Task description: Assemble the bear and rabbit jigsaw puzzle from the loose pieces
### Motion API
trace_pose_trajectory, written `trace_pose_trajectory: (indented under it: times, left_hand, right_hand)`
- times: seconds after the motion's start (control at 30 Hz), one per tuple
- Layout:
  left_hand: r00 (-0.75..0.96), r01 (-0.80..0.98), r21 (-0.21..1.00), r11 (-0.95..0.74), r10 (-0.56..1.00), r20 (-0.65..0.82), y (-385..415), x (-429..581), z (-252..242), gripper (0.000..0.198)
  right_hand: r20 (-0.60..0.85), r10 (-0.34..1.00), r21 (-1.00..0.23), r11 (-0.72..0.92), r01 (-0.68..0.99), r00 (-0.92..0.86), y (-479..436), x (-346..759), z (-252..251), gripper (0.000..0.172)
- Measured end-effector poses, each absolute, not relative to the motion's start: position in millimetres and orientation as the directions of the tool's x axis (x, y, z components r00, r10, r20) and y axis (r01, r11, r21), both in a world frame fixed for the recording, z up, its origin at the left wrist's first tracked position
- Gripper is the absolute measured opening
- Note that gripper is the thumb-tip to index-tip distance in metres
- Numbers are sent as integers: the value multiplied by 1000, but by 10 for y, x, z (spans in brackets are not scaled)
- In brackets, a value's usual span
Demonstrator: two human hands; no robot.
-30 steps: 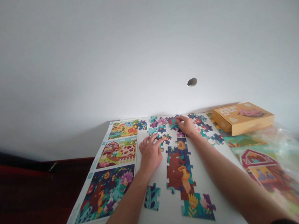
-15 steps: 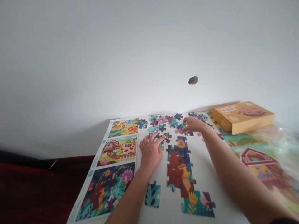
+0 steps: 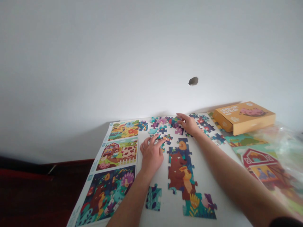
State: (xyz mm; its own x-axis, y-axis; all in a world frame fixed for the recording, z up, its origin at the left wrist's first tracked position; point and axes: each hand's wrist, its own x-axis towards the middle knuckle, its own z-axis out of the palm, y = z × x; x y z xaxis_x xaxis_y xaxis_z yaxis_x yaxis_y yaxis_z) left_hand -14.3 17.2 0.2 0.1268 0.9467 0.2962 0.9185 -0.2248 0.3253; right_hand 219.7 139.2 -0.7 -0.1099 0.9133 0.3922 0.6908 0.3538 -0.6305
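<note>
My left hand (image 3: 151, 155) rests on the white board, fingers spread and bent, with its fingertips on several loose puzzle pieces (image 3: 168, 138). Farther back, my right hand (image 3: 190, 125) has thumb and fingers at a dark blue and green puzzle piece (image 3: 174, 121), which it appears to grip by the edge. Between my forearms lies a joined section of puzzle (image 3: 177, 167) showing a brown bear, with yellow and pink flowers at its lower end. A separate teal leaf-patterned section (image 3: 153, 198) lies beside my left forearm.
Picture cards (image 3: 119, 151) printed with animal scenes line the board's left side. More loose pieces (image 3: 208, 127) lie at the back right. An orange puzzle box (image 3: 246, 116) and clear plastic wrapping (image 3: 286, 142) are to the right. A wall (image 3: 142, 63) with a hole rises behind.
My right hand has moved left and slightly back among the loose pieces, and a dark blue and green piece appears to have shifted with it. My left hand has stayed in place.
</note>
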Motion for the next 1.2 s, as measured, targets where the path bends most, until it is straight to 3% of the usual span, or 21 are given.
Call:
trace_pose_trajectory:
  times: [0.13, 0.3, 0.43, 0.77, 1.03, 1.2]
  left_hand:
    - [128, 920, 322, -225, 946, 297, 178, -142, 10, 52]
    - [114, 915, 334, -225, 940, 321, 206, -160, -29, 47]
    - [95, 909, 345, -233, 924, 371, 240, -188, -82, 34]
    - [156, 887, 347, -304, 906, 393, 249, -215, -104, 31]
    - [176, 867, 351, -354, 876, 450, 300, -251, -180, 23]
    - [256, 816, 354, -456, 836, 486, 327, -277, -212, 24]
  right_hand:
    - [433, 901, -597, 277, 753, 12, 1323, 2276, 153, 36]
    - [188, 976, -390, -29, 920, 110, 975, 2472, 218, 25]
    - [97, 994, -321, -23, 947, 57, 598, 2451, 120, 28]
    - [162, 971, -337, -113, 935, 176, 477, 2247, -1, 30]
    - [188, 972, -346, -68, 936, 140, 454, 2218, 29, 32]
    - [248, 944, -273, -146, 951, 216, 428, 2182, 26, 32]
